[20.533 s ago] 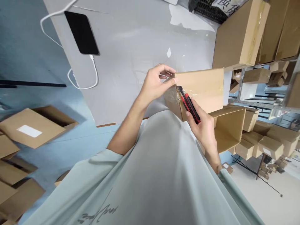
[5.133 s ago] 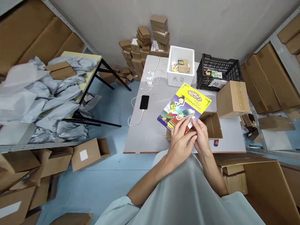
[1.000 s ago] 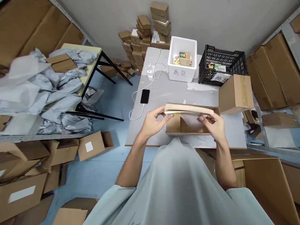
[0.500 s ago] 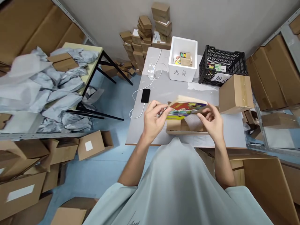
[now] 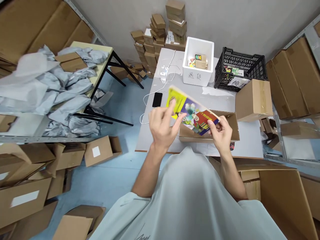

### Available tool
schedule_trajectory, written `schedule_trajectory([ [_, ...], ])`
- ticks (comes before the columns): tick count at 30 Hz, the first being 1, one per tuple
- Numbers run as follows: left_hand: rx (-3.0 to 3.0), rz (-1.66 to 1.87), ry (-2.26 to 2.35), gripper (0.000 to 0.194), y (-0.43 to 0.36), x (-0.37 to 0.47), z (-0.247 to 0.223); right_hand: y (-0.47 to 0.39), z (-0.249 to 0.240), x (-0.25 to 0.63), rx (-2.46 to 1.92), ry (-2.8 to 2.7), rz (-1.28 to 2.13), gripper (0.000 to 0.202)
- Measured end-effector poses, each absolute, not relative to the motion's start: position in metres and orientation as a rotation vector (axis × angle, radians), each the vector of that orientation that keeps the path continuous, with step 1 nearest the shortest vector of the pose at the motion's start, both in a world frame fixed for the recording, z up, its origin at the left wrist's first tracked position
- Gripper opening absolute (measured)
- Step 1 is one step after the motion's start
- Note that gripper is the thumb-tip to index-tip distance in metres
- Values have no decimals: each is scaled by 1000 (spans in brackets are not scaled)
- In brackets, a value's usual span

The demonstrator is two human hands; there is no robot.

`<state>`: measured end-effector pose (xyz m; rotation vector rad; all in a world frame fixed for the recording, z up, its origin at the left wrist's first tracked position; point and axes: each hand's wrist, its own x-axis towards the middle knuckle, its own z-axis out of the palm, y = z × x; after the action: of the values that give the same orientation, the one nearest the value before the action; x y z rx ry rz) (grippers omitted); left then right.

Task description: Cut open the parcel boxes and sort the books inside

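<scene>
A colourful book [image 5: 194,112], its cover yellow, purple and red with cartoon figures, is tilted in the air over an open cardboard box [image 5: 233,131] on the table. My right hand [image 5: 221,131] pinches its lower right corner between thumb and fingers. At the book's left side is my left hand [image 5: 163,126], thumb and index finger spread apart across the cover; whether it touches the book is hard to make out. Much of the box's inside is hidden behind the book. A small red and black item [image 5: 232,145] peeks out beside the box's front right corner.
On the table stand a white foam bin [image 5: 198,78], a black plastic crate [image 5: 226,75] and a closed carton [image 5: 253,100]. A phone [image 5: 157,99] and white cable lie left. Grey parcels [image 5: 72,90] cover the side table; a large open carton [image 5: 285,190] is at lower right.
The book has swung from nearly level to slanting, its cover turned more toward me and its left end raised. My left hand's fingers have opened from their pinch on it.
</scene>
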<state>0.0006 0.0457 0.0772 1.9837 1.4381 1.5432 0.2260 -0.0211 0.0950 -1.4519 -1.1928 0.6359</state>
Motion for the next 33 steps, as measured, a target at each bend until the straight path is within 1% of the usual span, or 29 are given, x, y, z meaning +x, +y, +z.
schedule_trajectory([
  [1,1841,1618,1484,76,41,1,72,-22,90,222,-1424,-1075,713,41],
  [2,1699,1647,1488,85,36,3,66,-23,85,218,-1388,-968,775,43],
  [3,1567,1614,1441,86,31,5,61,-24,81,214,-1349,-879,815,44],
  [6,1231,1287,1126,76,23,19,48,-25,72,206,-1280,-734,843,49],
  [8,1062,1140,989,73,22,29,43,-26,69,204,-1294,-700,858,52],
  [11,903,1112,947,69,25,39,40,-30,64,206,-1323,-676,872,56],
  [14,824,1086,875,62,27,44,42,-33,59,212,-1323,-715,894,55],
  [16,827,1108,853,59,26,44,45,-35,57,219,-1353,-785,886,51],
  [17,847,1137,860,58,25,43,47,-35,57,223,-1386,-822,827,49],
  [21,1010,1330,961,50,18,44,56,-40,77,228,-1528,-963,251,45],
  [22,1061,1383,993,46,16,46,58,-42,85,224,-1532,-1044,176,45],
  [24,1169,1453,1057,39,9,51,61,-44,100,209,-1508,-1270,230,46],
  [26,1262,1485,1103,33,-1,58,63,-44,109,188,-1469,-1428,374,56],
  [28,1338,1531,1098,25,-12,63,64,-44,111,170,-1478,-1426,432,65],
  [29,1380,1563,1077,24,-17,64,64,-43,109,164,-1498,-1382,434,63],
  [30,1440,1589,1045,25,-22,64,65,-43,107,160,-1520,-1317,431,56],
  [32,1634,1564,957,32,-28,56,66,-44,103,161,-1532,-1168,456,44],
  [33,1741,1507,923,34,-28,49,68,-45,101,165,-1517,-1108,488,44],
])
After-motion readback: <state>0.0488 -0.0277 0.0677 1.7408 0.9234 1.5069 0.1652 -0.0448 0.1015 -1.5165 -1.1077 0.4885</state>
